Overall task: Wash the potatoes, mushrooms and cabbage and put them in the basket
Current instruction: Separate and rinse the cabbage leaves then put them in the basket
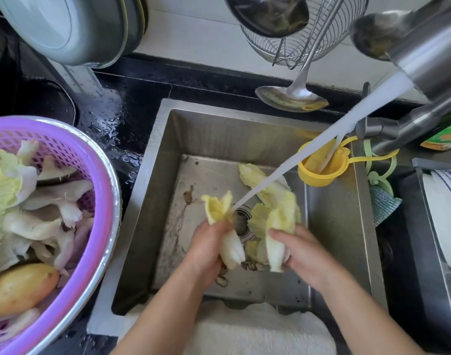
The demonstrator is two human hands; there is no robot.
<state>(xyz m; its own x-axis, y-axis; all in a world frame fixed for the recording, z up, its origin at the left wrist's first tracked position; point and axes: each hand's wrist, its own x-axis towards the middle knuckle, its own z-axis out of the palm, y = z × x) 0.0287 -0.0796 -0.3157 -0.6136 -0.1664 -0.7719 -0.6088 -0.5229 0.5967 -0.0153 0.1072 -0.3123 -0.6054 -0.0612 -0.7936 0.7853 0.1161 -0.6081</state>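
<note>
The round purple slotted plastic basket (pixel 73 160) is sitting left of the square steel sink (pixel 219 129), holding pale torn mushrooms (pixel 52 201). Yellow-green cabbage leaves (pixel 270 190) are lying in the sink.

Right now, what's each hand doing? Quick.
Left hand: grips a cabbage leaf under the water stream.
Right hand: grips more cabbage leaves over the sink.

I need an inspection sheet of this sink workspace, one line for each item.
Surface: steel sink, tap water running.
Job's things: cabbage leaf and second leaf in hands; loose leaf in sink; purple basket holds cabbage, mushrooms, potato.
Clutter: yellow strainer, ladle.
Grippers: left hand, right hand, each gripping a leaf.
Cables: nothing seen.
Surroundings: wet black counter.
</note>
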